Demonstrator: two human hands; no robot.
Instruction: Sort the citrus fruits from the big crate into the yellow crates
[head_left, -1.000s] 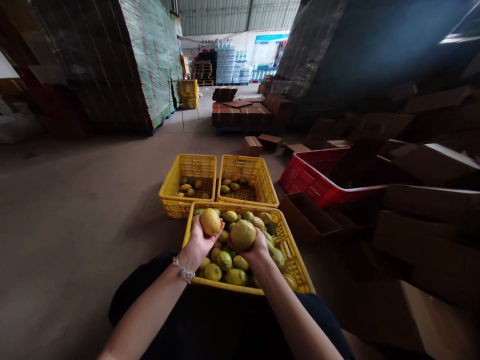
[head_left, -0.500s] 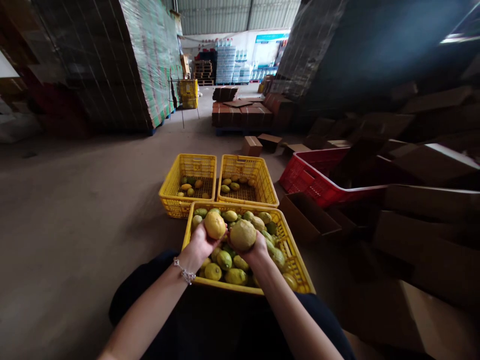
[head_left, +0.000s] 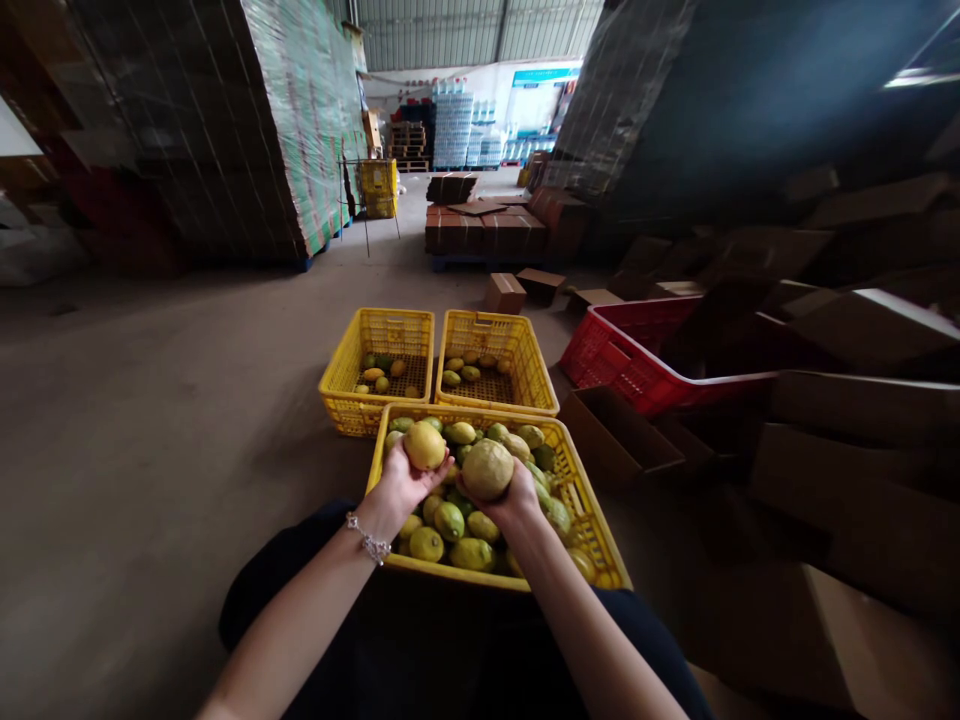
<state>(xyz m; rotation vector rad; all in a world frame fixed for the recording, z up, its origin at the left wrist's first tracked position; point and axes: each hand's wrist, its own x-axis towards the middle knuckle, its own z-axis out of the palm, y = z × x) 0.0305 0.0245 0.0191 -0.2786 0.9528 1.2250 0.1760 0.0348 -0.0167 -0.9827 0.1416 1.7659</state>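
Above the near yellow crate [head_left: 592, 510], my left hand [head_left: 400, 482] is palm up and holds a smooth, round yellow lemon [head_left: 424, 446]. Its fingers reach out to the right beneath the fruit. My right hand [head_left: 519, 500] is wrapped round a larger, duller lemon [head_left: 487, 470] with bumpy skin, close beside the first. The two fruits are apart. Green and yellow lemons [head_left: 472, 553] fill much of the crate under my hands, and my wrists hide some of them.
Two more yellow crates, one at left [head_left: 341, 405] and one at right [head_left: 536, 375], touch the near crate's far side, each with several fruits. A red crate [head_left: 622, 365] and cardboard boxes [head_left: 847, 480] crowd the right. Concrete floor [head_left: 165, 400] spreads left.
My left hand has shifted slightly left and up, its fingers straighter, and the yellow lemon has turned in it. My right hand keeps its lemon almost in place.
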